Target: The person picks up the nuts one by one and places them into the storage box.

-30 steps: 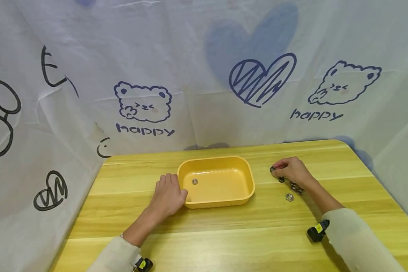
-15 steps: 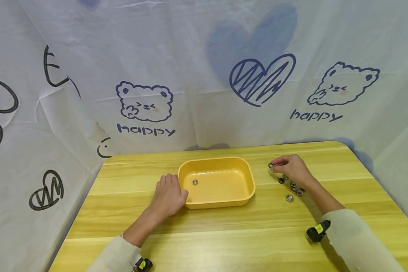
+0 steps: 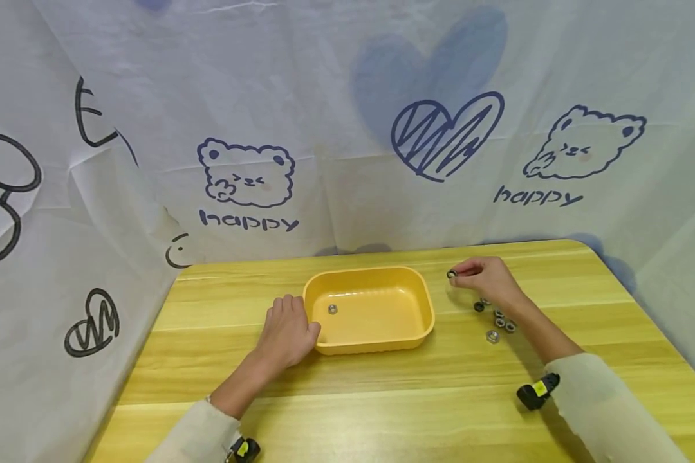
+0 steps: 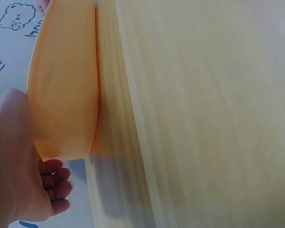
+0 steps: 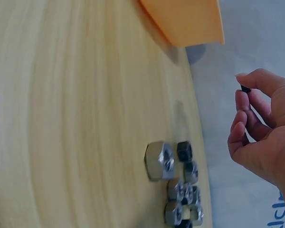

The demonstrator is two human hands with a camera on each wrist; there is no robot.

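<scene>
A yellow tray (image 3: 376, 347) stands on the wooden table with one metal nut (image 3: 333, 309) inside, toward its left end. My left hand (image 3: 286, 331) grips the tray's left end, thumb at the rim and fingers curled, as the left wrist view of the tray's wall (image 4: 66, 80) shows. To the right of the tray, my right hand (image 3: 489, 281) pinches a small dark nut (image 3: 452, 274) between thumb and fingertips, raised over the table. Below that hand lie several loose nuts, among them a large silver nut (image 3: 493, 336) and a black nut (image 3: 479, 307).
The wooden table (image 3: 359, 411) has rounded far corners. White cloth (image 3: 336, 128) printed with bears and hearts hangs behind it and at both sides. A black wrist camera (image 3: 534, 393) sits at the right sleeve.
My right hand has lifted the small dark nut from beside the other nuts and carried it up and left, nearer the tray. My left hand and the tray stay where they were.
</scene>
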